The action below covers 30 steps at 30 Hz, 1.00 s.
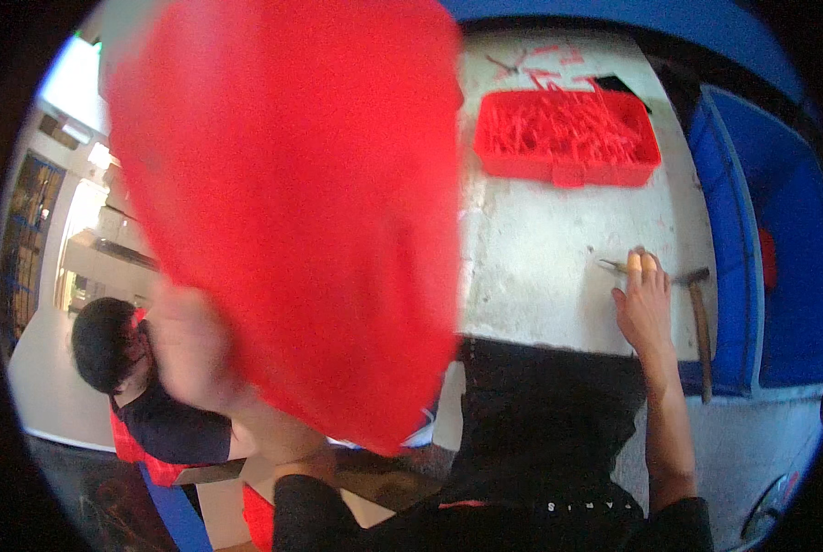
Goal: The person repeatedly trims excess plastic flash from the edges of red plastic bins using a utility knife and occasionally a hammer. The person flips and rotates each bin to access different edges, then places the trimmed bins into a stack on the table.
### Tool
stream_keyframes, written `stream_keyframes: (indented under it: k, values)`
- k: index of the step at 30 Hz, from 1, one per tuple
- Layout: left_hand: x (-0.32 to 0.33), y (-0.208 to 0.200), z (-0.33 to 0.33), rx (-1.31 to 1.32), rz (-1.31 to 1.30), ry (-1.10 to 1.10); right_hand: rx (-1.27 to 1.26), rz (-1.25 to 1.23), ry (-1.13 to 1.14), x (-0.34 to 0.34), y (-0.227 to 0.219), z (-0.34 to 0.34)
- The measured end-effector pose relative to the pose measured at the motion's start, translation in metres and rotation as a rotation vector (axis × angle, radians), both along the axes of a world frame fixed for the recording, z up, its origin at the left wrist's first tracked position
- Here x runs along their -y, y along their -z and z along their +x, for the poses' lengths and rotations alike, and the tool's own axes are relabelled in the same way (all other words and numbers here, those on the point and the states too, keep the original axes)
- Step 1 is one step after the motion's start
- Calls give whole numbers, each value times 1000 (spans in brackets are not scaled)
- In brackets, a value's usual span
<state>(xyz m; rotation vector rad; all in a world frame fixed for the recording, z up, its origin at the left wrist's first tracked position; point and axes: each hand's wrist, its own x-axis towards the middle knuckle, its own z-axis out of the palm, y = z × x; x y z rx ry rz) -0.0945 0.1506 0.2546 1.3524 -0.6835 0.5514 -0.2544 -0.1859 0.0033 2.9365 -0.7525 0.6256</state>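
Note:
A large, smooth red piece (310, 202) looms close up and covers much of the left half; blur hides its exact kind. My left hand (190, 345), smeared at the fingers, grips its lower left edge and holds it raised. On the worktable, my right hand (644, 293) has its fingers closed over a thin pointed metal tool (611, 265), whose tip sticks out to the left. Yellow wraps cover two of its fingertips. Just right of that hand lies a hammer (701, 322) with a wooden handle, reaching past the table edge.
A red plastic bin (568, 172) full of thin red strips stands far on the pale worktable (540, 248). Loose red scraps (558, 55) lie behind it. A blue crate (756, 304) is at the right. Another person (167, 405) sits at the left beside open cardboard boxes (223, 511).

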Motion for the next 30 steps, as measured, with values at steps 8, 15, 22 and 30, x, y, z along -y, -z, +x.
stream_keyframes:
  k: [8,15,22,30]
  values:
    - [48,-81,110,522,1478,-623,286,132,-137,56,-135,-98]
    - [-14,64,319,219,1675,-508,-146,102,226,248,-168,-136]
    - [8,45,278,-263,1650,-303,-805,-32,135,391,73,-99]
    - [-4,18,140,-22,1460,-579,-915,-340,-90,514,242,-59]
